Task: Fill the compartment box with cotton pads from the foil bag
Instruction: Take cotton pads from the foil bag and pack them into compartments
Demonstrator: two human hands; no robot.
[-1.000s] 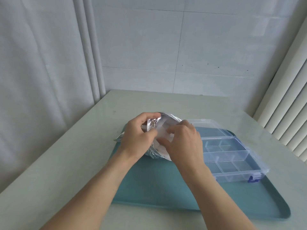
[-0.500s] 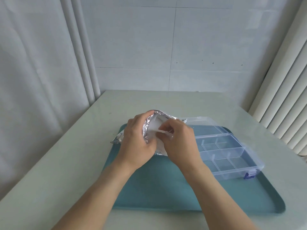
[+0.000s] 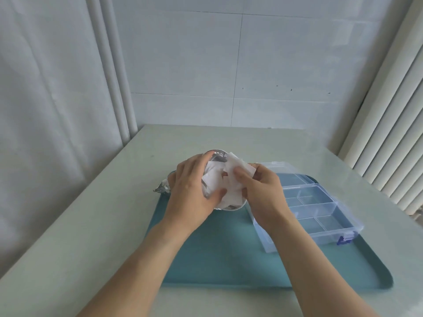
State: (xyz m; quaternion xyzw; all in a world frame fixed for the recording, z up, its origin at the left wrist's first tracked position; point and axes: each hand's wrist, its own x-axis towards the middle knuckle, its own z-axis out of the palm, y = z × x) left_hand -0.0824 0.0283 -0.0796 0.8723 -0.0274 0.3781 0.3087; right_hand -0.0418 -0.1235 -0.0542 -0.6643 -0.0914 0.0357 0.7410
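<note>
A crinkled silver foil bag (image 3: pixel 163 189) lies on the far left of the teal tray (image 3: pixel 219 255), its mouth turned toward me. My left hand (image 3: pixel 194 188) grips the bag around its open mouth. White square cotton pads (image 3: pixel 214 179) crowd the opening. My right hand (image 3: pixel 261 193) pinches a white cotton pad (image 3: pixel 239 170) between thumb and fingers, just above the bag's mouth. The clear compartment box (image 3: pixel 320 209) sits open on the tray's right side, its visible compartments holding nothing. Part of the box is hidden behind my right wrist.
The tray rests on a pale table (image 3: pixel 91 225). A tiled wall (image 3: pixel 229 65) stands behind, a white curtain (image 3: pixel 45 110) to the left and vertical blinds (image 3: pixel 393 133) to the right. The box has blue latches (image 3: pixel 344 240) on its near edge.
My right hand has drawn a cotton pad up and out of the bag's mouth. More pads now show in the opening. My left hand still holds the bag.
</note>
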